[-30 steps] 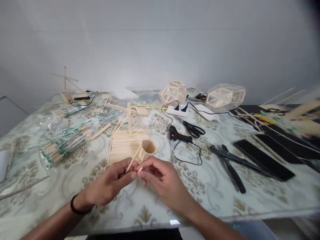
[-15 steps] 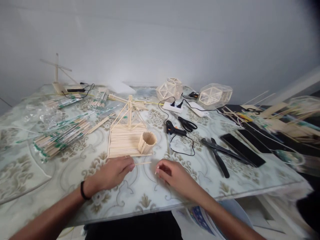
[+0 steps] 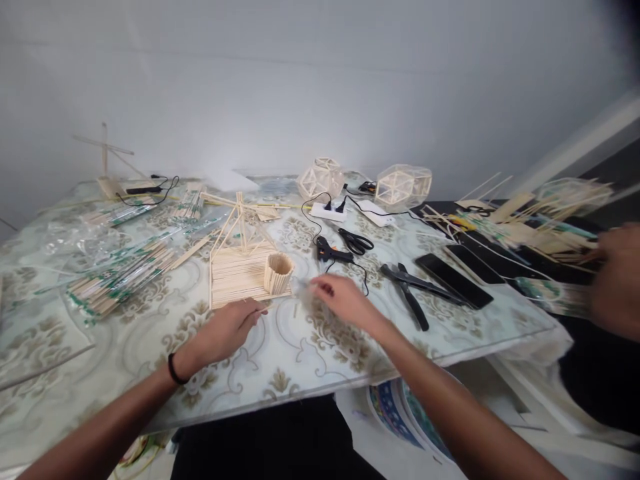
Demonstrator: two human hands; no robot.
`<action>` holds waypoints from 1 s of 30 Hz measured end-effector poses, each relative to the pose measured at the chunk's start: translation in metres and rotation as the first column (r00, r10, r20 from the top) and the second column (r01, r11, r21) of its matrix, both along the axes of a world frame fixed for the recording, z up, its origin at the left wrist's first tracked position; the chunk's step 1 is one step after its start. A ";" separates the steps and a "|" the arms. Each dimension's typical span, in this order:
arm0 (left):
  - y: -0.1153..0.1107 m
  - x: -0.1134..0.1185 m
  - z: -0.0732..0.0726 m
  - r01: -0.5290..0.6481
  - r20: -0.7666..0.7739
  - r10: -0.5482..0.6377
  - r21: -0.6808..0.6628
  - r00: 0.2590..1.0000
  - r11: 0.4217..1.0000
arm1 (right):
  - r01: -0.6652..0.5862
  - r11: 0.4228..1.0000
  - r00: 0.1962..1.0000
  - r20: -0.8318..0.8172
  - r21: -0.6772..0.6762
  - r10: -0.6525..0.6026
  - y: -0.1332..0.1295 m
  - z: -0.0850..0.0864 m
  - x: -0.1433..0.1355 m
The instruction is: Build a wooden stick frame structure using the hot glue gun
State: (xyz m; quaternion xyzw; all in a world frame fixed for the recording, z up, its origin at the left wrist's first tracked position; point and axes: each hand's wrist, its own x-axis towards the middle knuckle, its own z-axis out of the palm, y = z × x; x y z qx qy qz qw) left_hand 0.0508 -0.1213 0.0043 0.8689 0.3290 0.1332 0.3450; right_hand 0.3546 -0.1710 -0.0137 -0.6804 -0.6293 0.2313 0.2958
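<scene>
My left hand [image 3: 231,331], with a dark band at the wrist, pinches a thin wooden stick [image 3: 266,309] at the front edge of a stick-built platform [image 3: 240,273]. On the platform's right corner stands a small round cup of upright sticks [image 3: 279,275]; a frame of slanted sticks [image 3: 242,227] rises at its back. My right hand [image 3: 345,303] is over the cloth, right of the cup. Its curled fingertips are smeared by motion, so whether they hold anything is unclear. A short stick piece [image 3: 295,310] lies on the cloth between my hands.
Right of the platform lie a black glue gun [image 3: 334,251], scissors [image 3: 356,241], cutting pliers [image 3: 407,293] and a black phone-like slab [image 3: 454,281]. Bundled sticks [image 3: 123,280] spread left. A power strip [image 3: 329,212] and stick lanterns [image 3: 404,185] stand behind. Another person's hand [image 3: 617,283] shows at far right.
My right hand has moved forward towards the cup's right side. A short stick piece now shows on the cloth. My left hand keeps its stick, and another person's hand has come in at right.
</scene>
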 end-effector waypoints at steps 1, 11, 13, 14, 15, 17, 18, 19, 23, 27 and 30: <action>-0.003 0.003 0.003 -0.001 0.004 0.001 -0.011 1.000 1.000 | 0.059 0.997 0.997 0.041 0.041 -0.061 0.010 0.003 0.015; -0.018 0.027 0.000 0.026 0.202 0.002 -0.135 0.979 0.990 | 0.214 0.976 0.972 0.092 0.046 -0.217 0.081 -0.008 0.080; -0.017 0.025 -0.001 0.048 0.235 -0.012 -0.148 0.972 0.988 | 0.264 0.962 0.964 0.017 0.065 -0.265 0.077 -0.006 0.085; -0.017 0.024 -0.001 0.057 0.250 -0.017 -0.151 0.968 0.987 | 0.290 0.954 0.957 -0.034 0.076 -0.288 0.073 -0.004 0.089; -0.017 0.023 -0.001 0.061 0.266 -0.019 -0.150 0.964 0.987 | 0.314 0.946 0.947 -0.094 0.084 -0.306 0.069 -0.001 0.092; -0.019 0.023 0.000 0.062 0.295 -0.016 -0.147 0.955 0.987 | 0.345 0.934 0.921 -0.227 0.096 -0.316 0.059 0.007 0.097; -0.019 0.024 0.001 0.062 0.308 -0.014 -0.146 0.951 0.987 | 0.352 0.930 0.905 -0.295 0.108 -0.308 0.053 0.012 0.097; -0.020 0.024 0.002 0.062 0.320 -0.012 -0.145 0.947 0.987 | 0.356 0.926 0.887 -0.359 0.129 -0.291 0.046 0.016 0.095; -0.024 0.025 0.008 0.047 0.351 0.004 -0.139 0.937 0.989 | 0.372 0.885 0.818 -0.549 0.280 -0.170 0.012 0.025 0.059; -0.028 0.023 0.016 0.014 0.385 0.038 -0.132 0.922 0.991 | 0.317 0.873 0.795 -0.606 0.370 -0.032 -0.017 0.014 -0.005; -0.027 0.022 0.015 -0.005 0.411 0.058 -0.129 0.910 0.992 | 0.252 0.886 0.819 -0.573 0.389 0.019 -0.029 0.002 -0.046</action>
